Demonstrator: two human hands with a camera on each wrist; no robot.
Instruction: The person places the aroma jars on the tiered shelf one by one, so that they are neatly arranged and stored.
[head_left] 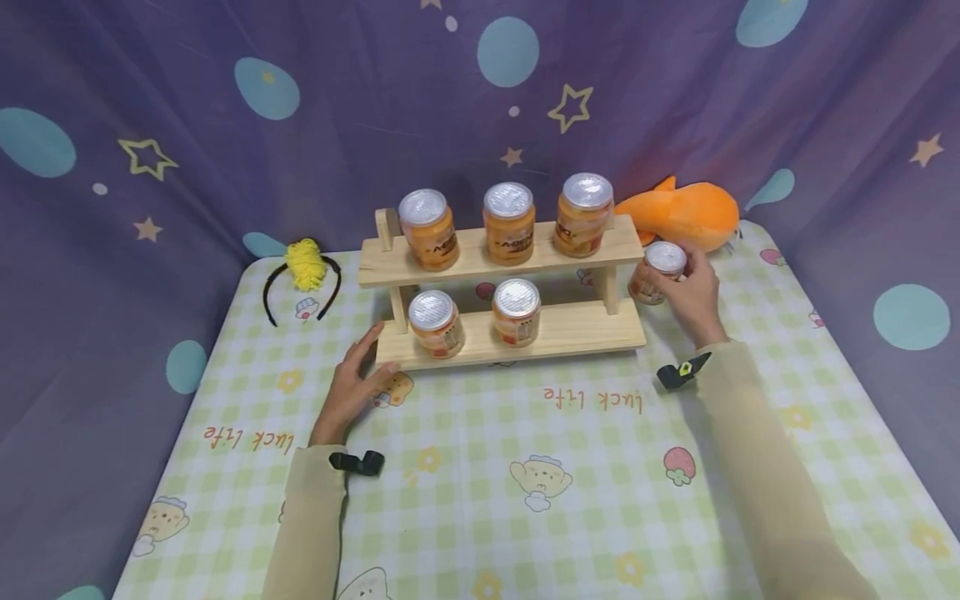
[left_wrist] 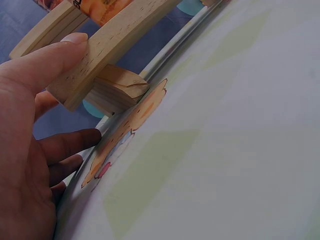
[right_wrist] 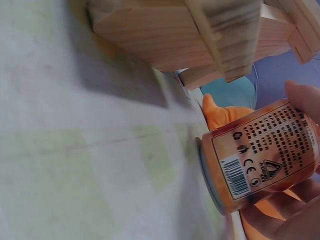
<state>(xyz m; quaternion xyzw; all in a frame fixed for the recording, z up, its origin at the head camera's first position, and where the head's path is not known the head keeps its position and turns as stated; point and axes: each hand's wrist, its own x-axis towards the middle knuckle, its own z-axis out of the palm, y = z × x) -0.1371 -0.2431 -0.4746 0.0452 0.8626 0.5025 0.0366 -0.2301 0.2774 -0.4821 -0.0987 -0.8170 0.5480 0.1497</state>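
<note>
A two-tier wooden display shelf (head_left: 581, 327) stands at the back middle of the table. My left hand (head_left: 354, 385) grips the left end of its lower board (left_wrist: 107, 50), thumb on the wood and forefinger partly hidden behind it. Off the right end of the shelf, my right hand (head_left: 696, 292) holds an orange can (right_wrist: 260, 155) with a silvery lid between thumb and fingers. Its barcode and printed label face the right wrist camera. Three similar cans, one of them (head_left: 509, 223) in the middle, sit on the upper board. Two more, including a can (head_left: 516, 313), are on the lower board.
Behind the held can lies an orange plush toy (head_left: 701, 212). A black headband with a yellow pompom (head_left: 305, 265) rests left of the shelf. The table wears a green checked cloth (head_left: 480, 433), and a purple curtain (head_left: 375, 100) hangs close behind.
</note>
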